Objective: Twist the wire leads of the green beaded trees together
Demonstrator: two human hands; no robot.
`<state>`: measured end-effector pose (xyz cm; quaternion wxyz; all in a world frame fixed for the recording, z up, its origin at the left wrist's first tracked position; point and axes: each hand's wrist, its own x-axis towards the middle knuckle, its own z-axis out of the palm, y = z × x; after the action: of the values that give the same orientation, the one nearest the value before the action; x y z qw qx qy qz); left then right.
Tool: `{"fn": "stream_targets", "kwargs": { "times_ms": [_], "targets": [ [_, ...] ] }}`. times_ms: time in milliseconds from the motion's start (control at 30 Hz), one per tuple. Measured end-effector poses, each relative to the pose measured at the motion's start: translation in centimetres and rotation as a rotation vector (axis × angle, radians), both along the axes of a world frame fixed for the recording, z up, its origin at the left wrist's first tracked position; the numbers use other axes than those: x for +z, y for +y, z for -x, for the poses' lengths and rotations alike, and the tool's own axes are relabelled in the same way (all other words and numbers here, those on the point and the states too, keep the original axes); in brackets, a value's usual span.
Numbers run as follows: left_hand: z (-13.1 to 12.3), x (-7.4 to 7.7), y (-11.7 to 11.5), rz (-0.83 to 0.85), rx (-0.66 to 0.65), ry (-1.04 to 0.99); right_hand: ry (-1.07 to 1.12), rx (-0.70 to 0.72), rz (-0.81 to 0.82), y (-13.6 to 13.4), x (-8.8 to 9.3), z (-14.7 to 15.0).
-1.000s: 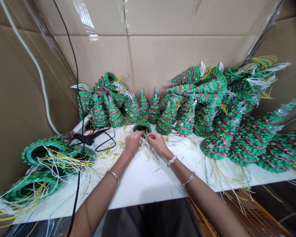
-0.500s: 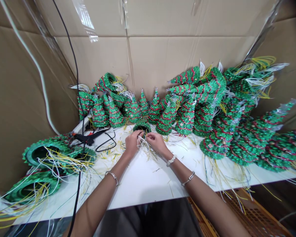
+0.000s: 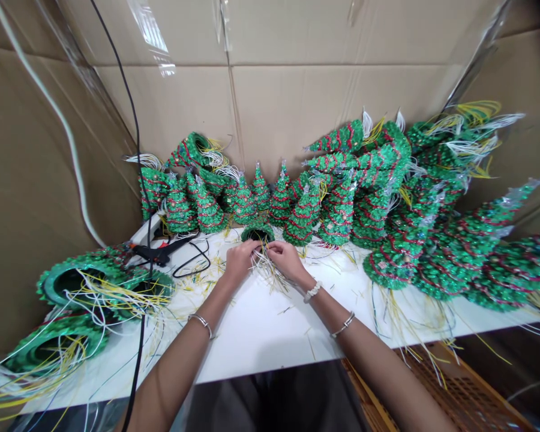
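Still both hands (image 3: 240, 262) at wires (image 3: 268, 270)

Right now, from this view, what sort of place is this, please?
Probably a small craft workshop: a white table crowded with many similar green trees, white and yellow wires trailing from several, and what looks like a glue gun at the left.

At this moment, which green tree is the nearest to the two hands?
The lying tree just beyond the left hand and right hand; its dark open base faces the hands, whereas the upright trees behind it stand farther away.
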<state>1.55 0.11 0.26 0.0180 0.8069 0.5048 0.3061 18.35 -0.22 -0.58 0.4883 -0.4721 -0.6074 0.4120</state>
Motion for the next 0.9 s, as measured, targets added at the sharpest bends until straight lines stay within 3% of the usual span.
{"fn": "stream_targets", "kwargs": {
  "times_ms": [267, 633, 900],
  "targets": [
    [-0.46, 0.2, -0.17, 0.055, 0.166, 0.001, 0.054, 0.011, 0.032, 0.18, -0.24, 0.05],
    [-0.04, -0.52, 0.36, 0.008, 0.083, -0.051, 0.03, 0.006, 0.019, 0.15, -0.03, -0.07],
    [0.11, 0.0, 0.02, -0.058, 0.02, 0.107, 0.08, 0.012, 0.052, 0.4, -0.14, -0.19]
  ]
}}
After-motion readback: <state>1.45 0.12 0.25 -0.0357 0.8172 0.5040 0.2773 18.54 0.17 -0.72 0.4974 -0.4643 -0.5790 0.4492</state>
